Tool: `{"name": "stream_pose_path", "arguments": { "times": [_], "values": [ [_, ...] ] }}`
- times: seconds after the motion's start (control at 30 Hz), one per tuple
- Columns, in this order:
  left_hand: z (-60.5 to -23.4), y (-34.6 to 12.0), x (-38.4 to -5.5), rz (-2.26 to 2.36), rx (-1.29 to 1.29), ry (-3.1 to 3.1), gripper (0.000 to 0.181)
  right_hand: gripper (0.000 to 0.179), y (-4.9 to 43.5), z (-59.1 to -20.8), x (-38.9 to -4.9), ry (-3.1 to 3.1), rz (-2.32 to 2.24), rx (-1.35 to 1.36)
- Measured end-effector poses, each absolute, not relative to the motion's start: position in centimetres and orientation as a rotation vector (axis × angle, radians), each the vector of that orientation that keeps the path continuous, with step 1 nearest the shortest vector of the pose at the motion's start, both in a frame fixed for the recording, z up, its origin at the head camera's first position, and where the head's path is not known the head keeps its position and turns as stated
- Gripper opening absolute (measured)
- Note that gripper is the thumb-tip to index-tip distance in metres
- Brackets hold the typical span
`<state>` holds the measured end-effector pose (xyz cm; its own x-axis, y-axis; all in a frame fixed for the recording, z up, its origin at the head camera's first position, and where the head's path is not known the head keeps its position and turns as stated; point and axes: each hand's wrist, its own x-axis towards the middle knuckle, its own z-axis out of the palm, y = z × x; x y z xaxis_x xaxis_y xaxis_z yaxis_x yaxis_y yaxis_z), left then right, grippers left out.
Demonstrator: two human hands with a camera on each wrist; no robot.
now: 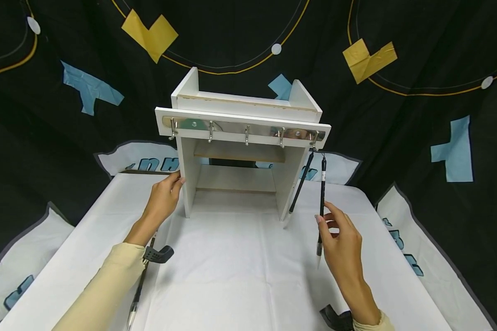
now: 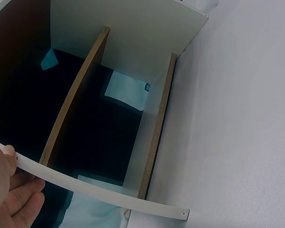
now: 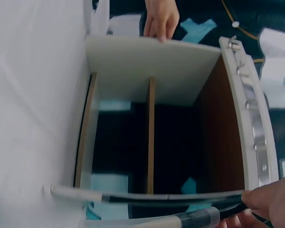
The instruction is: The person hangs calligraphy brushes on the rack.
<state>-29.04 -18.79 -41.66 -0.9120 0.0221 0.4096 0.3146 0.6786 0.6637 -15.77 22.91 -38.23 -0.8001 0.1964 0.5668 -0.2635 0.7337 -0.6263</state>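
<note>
Head view: the left hand (image 1: 163, 197) grips the white shelf unit (image 1: 237, 178) at its side, presumably to steady it on the tabletop (image 1: 232, 266). Across from it, the right hand (image 1: 343, 236) pinches a black-handled brush (image 1: 322, 184), tip down below the end of the hook rail (image 1: 228, 128), likely to control any swing. A second brush (image 1: 302, 181) slants alongside!

Left wrist: thumb and fingers straddle the side panel (image 2: 97, 189), a grip better suited to bracing than lifting.

Right wrist: both brushes cross the open front; whether the right hand touches the second, hard to tell.
</note>
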Motion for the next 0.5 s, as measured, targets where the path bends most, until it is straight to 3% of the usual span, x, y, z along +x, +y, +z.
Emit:
{"name": "stream_pose_path", "arguments": {
  "times": [0.5],
  "values": [
    [-41.8,-18.7,-29.1,-1.103,-0.262,-2.516,0.044,0.042,18.7,-38.2,-17.3,-2.277,1.01,0.2]
  ]
}}
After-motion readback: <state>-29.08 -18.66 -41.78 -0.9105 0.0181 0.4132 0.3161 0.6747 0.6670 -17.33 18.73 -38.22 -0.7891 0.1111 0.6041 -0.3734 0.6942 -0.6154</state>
